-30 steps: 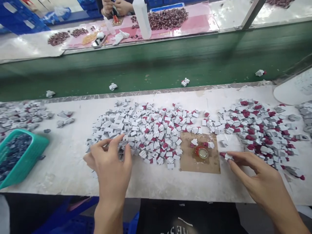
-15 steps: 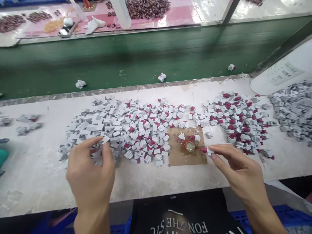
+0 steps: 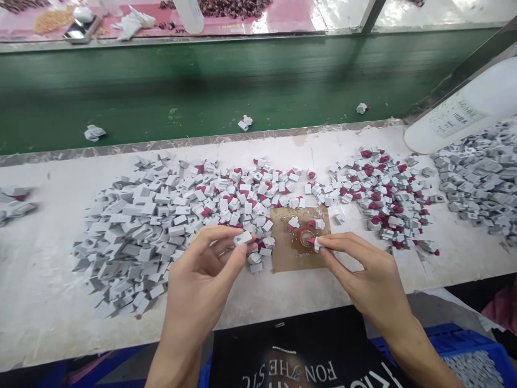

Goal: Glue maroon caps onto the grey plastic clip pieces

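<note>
1. Left hand (image 3: 202,280) pinches a grey block (image 3: 243,237) above the bench.
2. Right hand (image 3: 363,275) pinches a red-tipped piece (image 3: 316,243) at the glue cap (image 3: 304,236) on brown card (image 3: 285,256).
3. Heaped blocks (image 3: 161,215) crowd behind.

Surface (image 3: 48,323): off-white, mottled. Heap of small blocks (image 3: 133,231): pale grey to white. Middle heap (image 3: 250,194) and right heap (image 3: 379,188): white flecked with magenta-red. Square mat (image 3: 283,256): brown. Round dish (image 3: 304,237): red rim. Belt (image 3: 242,81): dark green. Crate (image 3: 464,339): blue. Far bench sheet (image 3: 299,13): pink.
</note>
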A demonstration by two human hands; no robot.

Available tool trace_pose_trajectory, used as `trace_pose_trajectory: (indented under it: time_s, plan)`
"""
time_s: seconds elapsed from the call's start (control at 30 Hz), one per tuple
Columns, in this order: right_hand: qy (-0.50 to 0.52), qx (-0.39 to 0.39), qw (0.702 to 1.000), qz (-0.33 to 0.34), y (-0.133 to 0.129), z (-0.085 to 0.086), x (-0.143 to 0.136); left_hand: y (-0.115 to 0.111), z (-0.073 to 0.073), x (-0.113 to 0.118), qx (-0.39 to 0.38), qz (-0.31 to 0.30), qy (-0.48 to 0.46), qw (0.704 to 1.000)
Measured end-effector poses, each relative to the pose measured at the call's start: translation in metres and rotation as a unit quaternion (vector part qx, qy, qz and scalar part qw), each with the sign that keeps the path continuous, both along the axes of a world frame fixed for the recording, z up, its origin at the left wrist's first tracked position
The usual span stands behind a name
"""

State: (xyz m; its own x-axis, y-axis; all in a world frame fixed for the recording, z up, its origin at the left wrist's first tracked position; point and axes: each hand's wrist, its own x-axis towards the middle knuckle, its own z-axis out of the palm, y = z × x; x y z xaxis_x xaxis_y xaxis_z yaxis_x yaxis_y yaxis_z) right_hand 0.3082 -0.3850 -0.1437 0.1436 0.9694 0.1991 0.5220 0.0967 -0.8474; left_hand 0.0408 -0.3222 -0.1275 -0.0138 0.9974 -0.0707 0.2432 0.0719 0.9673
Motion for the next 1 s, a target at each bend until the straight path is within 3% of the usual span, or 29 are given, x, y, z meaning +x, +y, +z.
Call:
trace_pose_trajectory:
  time_s: [0.13,0.53,0.73,0.87,1.0]
  plan:
    - [0.010,-0.012,1.000,0.003,0.002,0.001,0.001,0.004,-0.002,0.001,0.023,-0.016,-0.023,0.999]
    - [0.033,-0.019,0.999,-0.013,0.000,0.000,-0.002,0.006,-0.005,0.016,-0.039,-0.064,-0.047,0.996]
    - [0.104,-0.083,0.991,-0.025,0.003,0.002,0.002,0.008,-0.004,0.029,-0.051,-0.077,-0.052,0.994]
    - [0.282,-0.087,0.953,-0.069,0.010,-0.004,0.008,0.013,-0.006,0.049,-0.077,-0.113,-0.108,0.985]
    - [0.433,-0.097,0.895,-0.037,0.020,-0.004,0.006,0.017,-0.005,0.069,-0.119,-0.158,-0.181,0.963]
